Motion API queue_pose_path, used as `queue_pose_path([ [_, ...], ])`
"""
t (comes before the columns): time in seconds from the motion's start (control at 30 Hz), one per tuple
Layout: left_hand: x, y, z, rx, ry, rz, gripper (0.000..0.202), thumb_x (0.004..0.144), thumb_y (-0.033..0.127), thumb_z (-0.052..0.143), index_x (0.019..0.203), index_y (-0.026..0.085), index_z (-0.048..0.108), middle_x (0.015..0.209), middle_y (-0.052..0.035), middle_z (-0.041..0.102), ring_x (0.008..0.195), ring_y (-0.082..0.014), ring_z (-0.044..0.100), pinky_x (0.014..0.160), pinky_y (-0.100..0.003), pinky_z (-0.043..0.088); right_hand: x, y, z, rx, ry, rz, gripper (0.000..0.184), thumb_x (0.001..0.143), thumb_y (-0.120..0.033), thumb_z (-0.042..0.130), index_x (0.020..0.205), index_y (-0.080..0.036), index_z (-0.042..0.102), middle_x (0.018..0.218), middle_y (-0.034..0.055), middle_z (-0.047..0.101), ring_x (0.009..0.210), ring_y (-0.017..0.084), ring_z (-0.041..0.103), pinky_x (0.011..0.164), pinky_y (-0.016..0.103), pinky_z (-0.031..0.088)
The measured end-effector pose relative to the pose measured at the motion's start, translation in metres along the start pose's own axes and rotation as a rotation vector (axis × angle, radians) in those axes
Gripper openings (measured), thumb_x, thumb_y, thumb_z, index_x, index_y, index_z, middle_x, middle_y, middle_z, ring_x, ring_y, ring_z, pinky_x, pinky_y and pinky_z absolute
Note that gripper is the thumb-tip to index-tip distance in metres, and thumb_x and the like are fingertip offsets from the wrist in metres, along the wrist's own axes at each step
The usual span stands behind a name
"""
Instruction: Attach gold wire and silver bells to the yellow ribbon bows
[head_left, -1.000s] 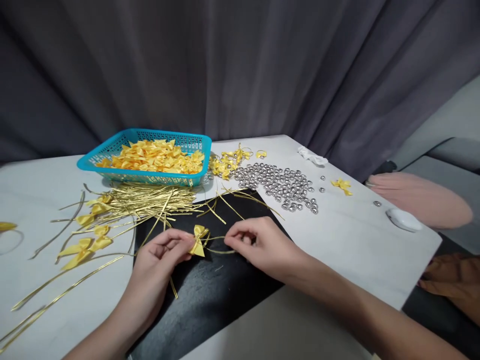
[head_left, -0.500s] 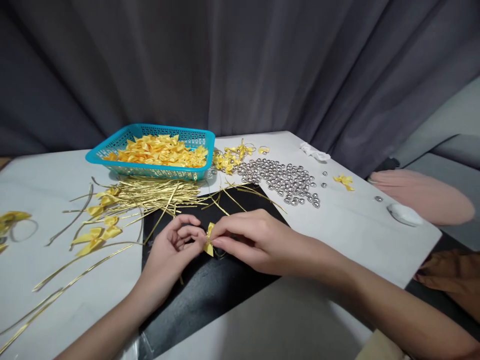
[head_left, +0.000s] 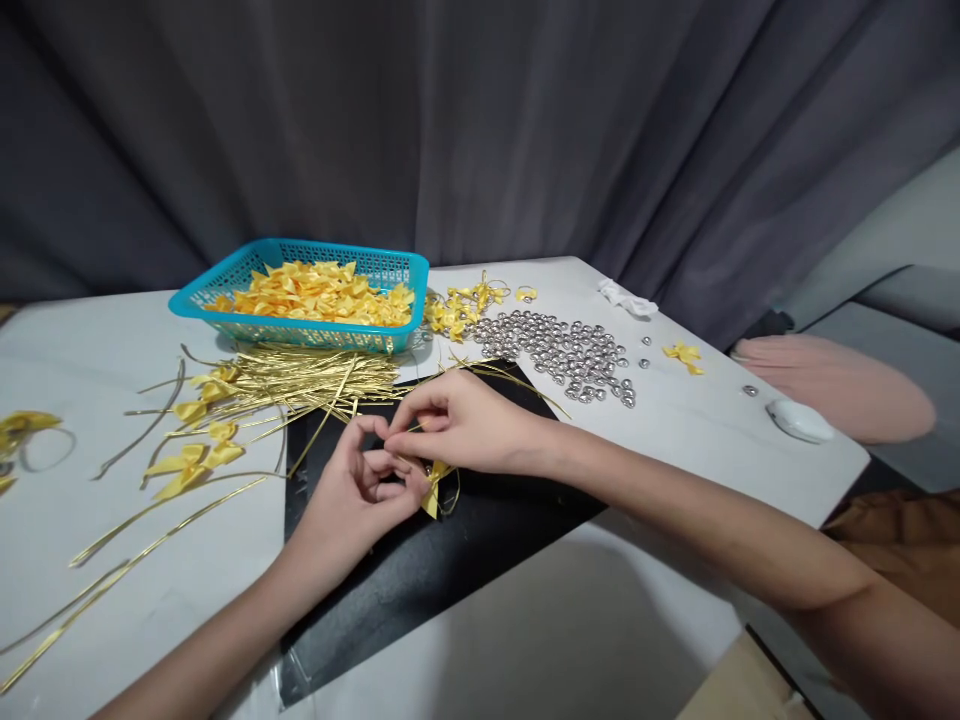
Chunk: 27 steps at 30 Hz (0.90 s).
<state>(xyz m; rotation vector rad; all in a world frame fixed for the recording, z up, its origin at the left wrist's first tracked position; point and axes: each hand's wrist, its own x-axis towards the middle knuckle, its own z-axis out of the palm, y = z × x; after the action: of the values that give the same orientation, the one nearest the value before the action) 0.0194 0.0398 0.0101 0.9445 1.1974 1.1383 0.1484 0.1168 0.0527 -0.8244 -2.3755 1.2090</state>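
Over the black mat (head_left: 442, 560), my left hand (head_left: 375, 485) pinches a small yellow ribbon bow (head_left: 433, 490) between thumb and fingers. A thin gold cord loops out of the bow on its right side. My right hand (head_left: 457, 425) reaches across above the bow, thumb and forefinger closed together close to my left forefinger. A bit of gold cord (head_left: 411, 432) shows at its fingertips; the rest is covered by the fingers. Just behind my hands lies a heap of gold cords (head_left: 322, 380).
A blue basket (head_left: 300, 325) full of yellow bows stands at the back. Silver heart-shaped beads (head_left: 570, 355) are spread to its right, near finished-looking bows (head_left: 457, 312). More bows (head_left: 191, 465) and loose cords lie at left. A white dish (head_left: 799, 420) sits at the right edge.
My right hand has moved from the bow's right side up and left, over toward my left forefinger. The bow has shifted slightly right in my left hand and tilted.
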Motion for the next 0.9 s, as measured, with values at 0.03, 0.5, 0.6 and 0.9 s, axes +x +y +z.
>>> queue_pose_path([
  [0.03, 0.000, 0.001, 0.000, -0.002, 0.004, -0.004, 0.051, 0.055, 0.022, 0.073, 0.084, 0.024, 0.031, 0.054, 0.0100, 0.062, 0.044, -0.0047, 0.051, 0.049, -0.015, 0.039, 0.001, 0.001, 0.001, -0.007, 0.026, 0.003, 0.009, 0.074, -0.013, 0.062, 0.073, -0.007, 0.069, 0.048, -0.0075, 0.039, 0.047, 0.002, 0.027, 0.045, 0.016, 0.021],
  [0.5, 0.002, -0.004, -0.005, -0.063, 0.072, 0.050, 0.046, 0.061, 0.021, 0.074, 0.078, 0.023, 0.032, 0.059, 0.0075, 0.065, 0.052, -0.0056, 0.052, 0.055, -0.017, 0.041, -0.022, 0.012, -0.007, -0.081, 0.223, 0.011, 0.012, 0.079, -0.015, 0.059, 0.073, -0.008, 0.067, 0.045, -0.0093, 0.027, 0.044, 0.002, 0.021, 0.045, 0.017, 0.019],
  [0.6, 0.003, -0.006, -0.008, -0.116, 0.096, 0.067, 0.041, 0.064, 0.022, 0.074, 0.078, 0.021, 0.035, 0.061, 0.0070, 0.066, 0.055, -0.0052, 0.052, 0.057, -0.016, 0.040, -0.040, 0.010, -0.007, -0.021, 0.258, -0.013, 0.017, 0.084, -0.020, 0.054, 0.080, -0.008, 0.066, 0.046, -0.0087, 0.027, 0.043, 0.002, 0.021, 0.043, 0.017, 0.019],
  [0.9, 0.003, -0.007, -0.008, -0.099, 0.091, 0.052, 0.037, 0.071, 0.020, 0.070, 0.071, 0.021, 0.033, 0.062, 0.0074, 0.063, 0.057, -0.0047, 0.047, 0.056, -0.015, 0.036, -0.074, 0.020, 0.005, -0.277, 0.133, -0.142, 0.016, 0.086, -0.017, 0.049, 0.089, -0.017, 0.065, 0.062, -0.0013, 0.055, 0.052, 0.006, 0.043, 0.051, 0.017, 0.032],
])
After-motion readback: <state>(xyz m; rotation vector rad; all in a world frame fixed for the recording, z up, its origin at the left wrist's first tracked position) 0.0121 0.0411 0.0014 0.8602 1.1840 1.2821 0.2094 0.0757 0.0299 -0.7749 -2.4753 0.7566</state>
